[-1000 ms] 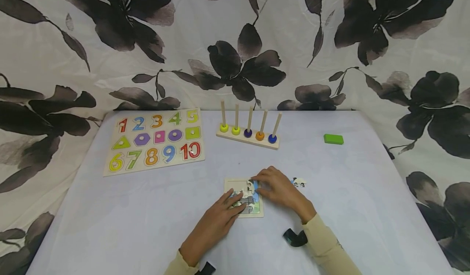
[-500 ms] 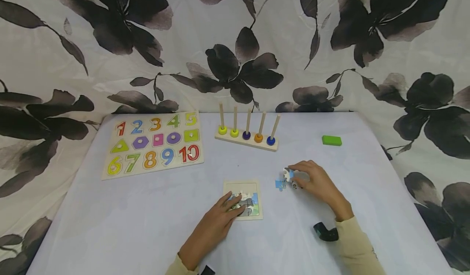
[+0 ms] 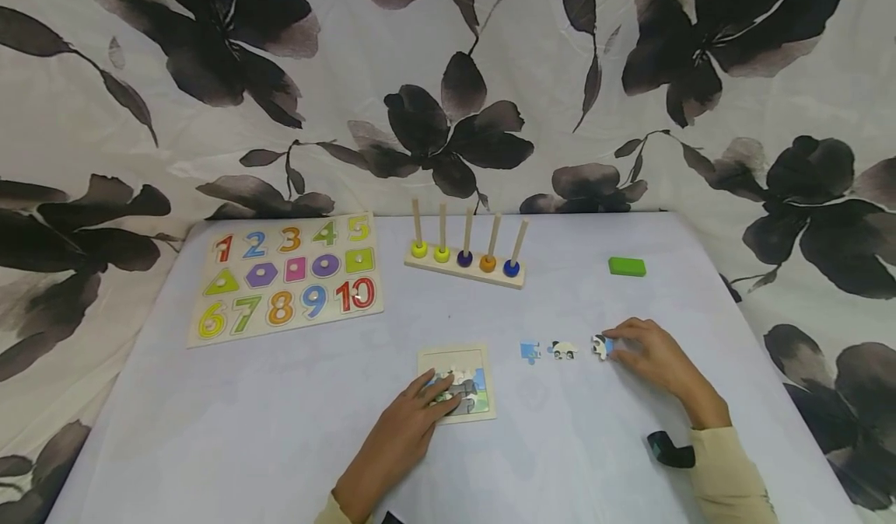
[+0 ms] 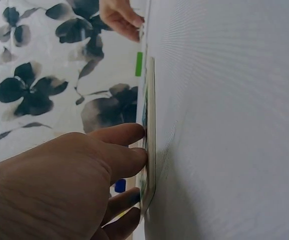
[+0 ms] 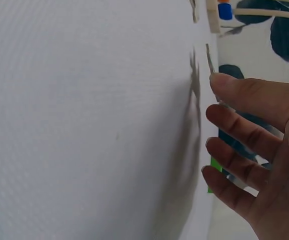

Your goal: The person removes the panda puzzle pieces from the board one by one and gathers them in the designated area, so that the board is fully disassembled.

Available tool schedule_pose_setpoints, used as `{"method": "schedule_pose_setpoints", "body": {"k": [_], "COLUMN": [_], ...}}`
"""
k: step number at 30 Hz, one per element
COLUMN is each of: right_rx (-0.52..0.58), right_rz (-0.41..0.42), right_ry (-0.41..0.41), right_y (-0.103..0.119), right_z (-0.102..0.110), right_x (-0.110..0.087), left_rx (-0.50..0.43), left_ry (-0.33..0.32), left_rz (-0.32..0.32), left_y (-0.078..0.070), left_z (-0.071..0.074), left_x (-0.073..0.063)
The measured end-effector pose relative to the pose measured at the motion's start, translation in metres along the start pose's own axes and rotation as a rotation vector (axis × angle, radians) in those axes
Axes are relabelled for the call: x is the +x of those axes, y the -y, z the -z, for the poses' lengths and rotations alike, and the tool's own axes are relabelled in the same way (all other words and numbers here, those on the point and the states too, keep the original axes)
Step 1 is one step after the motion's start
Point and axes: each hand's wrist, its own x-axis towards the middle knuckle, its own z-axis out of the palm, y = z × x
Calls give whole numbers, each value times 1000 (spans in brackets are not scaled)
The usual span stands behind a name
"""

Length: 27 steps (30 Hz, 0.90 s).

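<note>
My left hand (image 3: 397, 437) rests with spread fingers on a small jigsaw puzzle, partly covering the pieces set in its wooden frame (image 3: 491, 384). The frame's upper part shows bare wood. To the right, my right hand (image 3: 661, 361) pinches a panda puzzle piece (image 3: 600, 346) between thumb and fingers, close over the table. In the right wrist view the piece (image 5: 210, 60) appears edge-on at the thumb. Two loose pieces lie between the hands: a blue puzzle piece (image 3: 530, 351) and a panda-face puzzle piece (image 3: 562, 350).
At the back left lies a number-and-shape board (image 3: 285, 330). A peg stand (image 3: 465, 269) with coloured rings stands at the back middle. A green block (image 3: 626, 267) sits at the back right. A floral cloth (image 3: 602, 57) hangs behind the table.
My right hand has lifted a piece from the puzzle frame and carried it right, past the two loose pieces. My left hand has stayed on the puzzle.
</note>
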Motion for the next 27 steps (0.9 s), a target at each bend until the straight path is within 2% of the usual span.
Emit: {"method": "schedule_pose_setpoints", "body": {"k": [9, 22, 27], "right_rx": [-28, -30, -23], "right_rz": [-34, -19, 4], "right_ry": [43, 43, 15], "right_y": [0, -2, 0], "right_z": [-5, -10, -10], "right_x": [1, 4, 5], "left_rx": [-14, -30, -25], "left_ry": [-6, -17, -9], "left_rz": [8, 10, 10], "left_y": [1, 3, 3], "left_z": [-1, -3, -3], "left_x": [-1, -1, -1]}}
